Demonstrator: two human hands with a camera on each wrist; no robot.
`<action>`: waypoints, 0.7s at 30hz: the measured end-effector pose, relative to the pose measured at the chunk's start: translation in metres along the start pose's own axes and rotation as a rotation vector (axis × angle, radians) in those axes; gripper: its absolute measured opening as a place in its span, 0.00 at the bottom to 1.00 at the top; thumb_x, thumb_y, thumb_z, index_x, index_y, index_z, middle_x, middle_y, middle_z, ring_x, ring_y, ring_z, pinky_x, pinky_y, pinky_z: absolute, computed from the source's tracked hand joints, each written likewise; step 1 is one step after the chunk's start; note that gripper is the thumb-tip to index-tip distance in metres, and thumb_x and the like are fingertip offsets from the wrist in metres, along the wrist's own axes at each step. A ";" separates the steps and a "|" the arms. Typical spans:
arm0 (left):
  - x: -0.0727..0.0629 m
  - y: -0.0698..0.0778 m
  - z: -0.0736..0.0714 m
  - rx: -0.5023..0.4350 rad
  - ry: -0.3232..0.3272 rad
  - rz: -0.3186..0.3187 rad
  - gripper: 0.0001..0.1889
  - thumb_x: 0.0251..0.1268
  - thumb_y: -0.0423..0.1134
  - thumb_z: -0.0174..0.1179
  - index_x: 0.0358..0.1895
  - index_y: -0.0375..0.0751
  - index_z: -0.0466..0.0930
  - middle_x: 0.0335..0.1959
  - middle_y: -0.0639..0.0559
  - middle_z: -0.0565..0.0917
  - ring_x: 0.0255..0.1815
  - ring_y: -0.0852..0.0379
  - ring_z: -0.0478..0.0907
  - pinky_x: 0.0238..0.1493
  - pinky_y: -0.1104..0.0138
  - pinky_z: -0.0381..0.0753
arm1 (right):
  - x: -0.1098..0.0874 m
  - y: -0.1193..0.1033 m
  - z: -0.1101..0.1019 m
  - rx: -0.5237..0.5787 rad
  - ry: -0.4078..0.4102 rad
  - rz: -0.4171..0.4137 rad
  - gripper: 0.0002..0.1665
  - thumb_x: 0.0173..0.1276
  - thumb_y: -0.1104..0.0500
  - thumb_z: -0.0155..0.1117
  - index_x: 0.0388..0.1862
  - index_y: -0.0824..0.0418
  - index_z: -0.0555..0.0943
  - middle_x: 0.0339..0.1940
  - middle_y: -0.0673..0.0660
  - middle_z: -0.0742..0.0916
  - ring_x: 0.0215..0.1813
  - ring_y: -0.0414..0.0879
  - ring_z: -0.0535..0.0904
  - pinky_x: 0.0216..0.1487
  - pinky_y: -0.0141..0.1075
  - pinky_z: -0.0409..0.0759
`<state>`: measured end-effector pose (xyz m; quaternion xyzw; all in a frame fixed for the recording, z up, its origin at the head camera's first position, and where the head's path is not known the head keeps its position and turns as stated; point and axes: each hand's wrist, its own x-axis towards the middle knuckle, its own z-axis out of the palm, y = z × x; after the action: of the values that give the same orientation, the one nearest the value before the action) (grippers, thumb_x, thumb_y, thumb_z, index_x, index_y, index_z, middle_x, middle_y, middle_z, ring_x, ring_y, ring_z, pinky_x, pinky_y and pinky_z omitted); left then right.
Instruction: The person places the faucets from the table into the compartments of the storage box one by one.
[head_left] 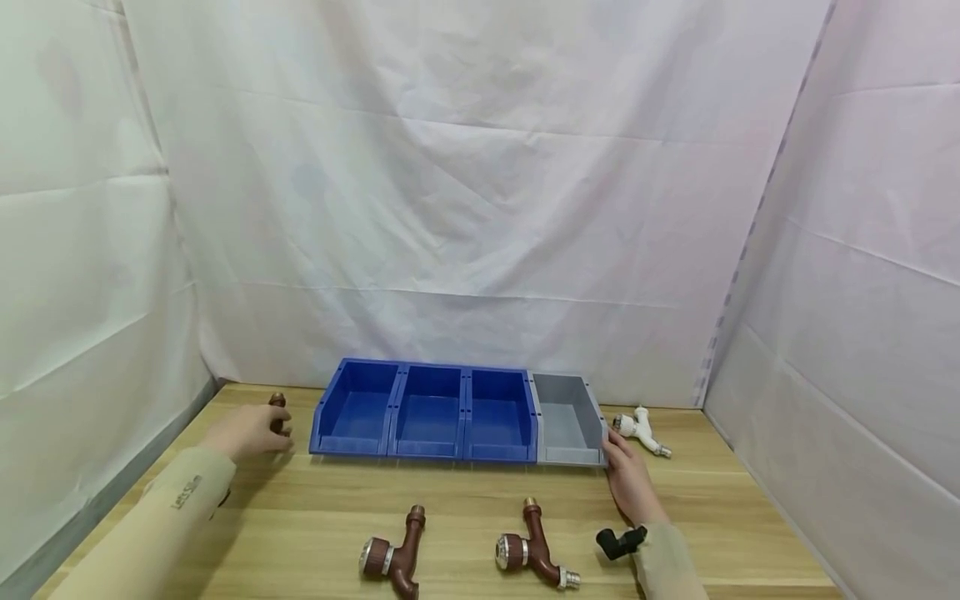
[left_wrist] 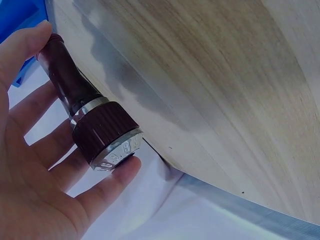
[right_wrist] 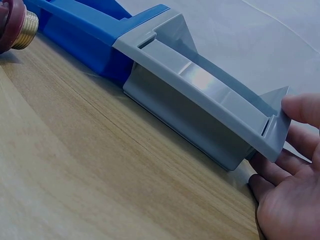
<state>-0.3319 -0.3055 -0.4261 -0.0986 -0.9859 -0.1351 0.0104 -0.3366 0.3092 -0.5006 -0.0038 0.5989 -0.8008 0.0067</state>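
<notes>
In the head view, the left hand (head_left: 247, 429) hides much of the brown tap (left_wrist: 65, 75) it holds, near the far left of the counter (head_left: 450, 492), apart from the blue bins (head_left: 348, 446). The left wrist view shows more: the thumb lies on the tap's narrow end, the other fingers spread behind, one fingertip at the knob's silver cap. There the long axis slants from narrow end, upper left, to knob, lower right; no spout can be made out. The cap's raised marks are unreadable.

The right hand (head_left: 628, 467) grips the front right corner of the grey bin (head_left: 570, 456); the right wrist view shows its thumb against the side wall and fingers beneath the rim, partly hidden.

A dark thing (head_left: 225, 497) is mostly covered by the left sleeve (head_left: 180, 492). Of two nearer brown taps, the left one (head_left: 403, 554) meets the bottom edge; the right one (head_left: 534, 542) shows its metal-tipped spout. A black fitting (head_left: 618, 544) overlaps the right sleeve (head_left: 667, 558). A white tap (head_left: 639, 427) lies beyond the right hand.
</notes>
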 end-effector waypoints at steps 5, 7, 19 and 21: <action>0.000 -0.001 -0.004 -0.007 0.006 0.022 0.32 0.48 0.51 0.72 0.53 0.32 0.80 0.47 0.29 0.81 0.47 0.29 0.77 0.44 0.39 0.74 | 0.000 -0.001 0.000 0.006 0.005 0.004 0.37 0.79 0.62 0.45 0.79 0.66 0.43 0.79 0.59 0.48 0.78 0.48 0.41 0.74 0.42 0.44; 0.000 -0.001 -0.005 -0.008 0.018 0.038 0.31 0.48 0.50 0.72 0.53 0.31 0.81 0.46 0.30 0.82 0.46 0.30 0.78 0.45 0.40 0.74 | 0.000 -0.001 0.000 0.002 0.003 0.005 0.37 0.79 0.62 0.44 0.79 0.66 0.42 0.79 0.58 0.48 0.78 0.48 0.41 0.74 0.42 0.44; -0.002 -0.003 -0.013 0.025 0.055 0.086 0.26 0.48 0.48 0.71 0.49 0.34 0.83 0.42 0.35 0.83 0.41 0.39 0.81 0.42 0.46 0.76 | 0.001 -0.001 0.000 0.004 0.000 0.007 0.36 0.79 0.62 0.44 0.79 0.66 0.43 0.79 0.58 0.49 0.78 0.48 0.42 0.74 0.41 0.45; -0.003 -0.002 -0.015 0.033 0.056 0.091 0.26 0.49 0.48 0.70 0.49 0.34 0.83 0.43 0.36 0.83 0.41 0.39 0.81 0.42 0.46 0.76 | 0.001 -0.001 -0.001 0.005 -0.001 0.007 0.36 0.79 0.62 0.44 0.79 0.65 0.43 0.79 0.58 0.49 0.78 0.48 0.43 0.74 0.41 0.45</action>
<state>-0.3297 -0.3122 -0.4125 -0.1394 -0.9817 -0.1211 0.0460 -0.3374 0.3099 -0.5002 -0.0021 0.5968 -0.8023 0.0096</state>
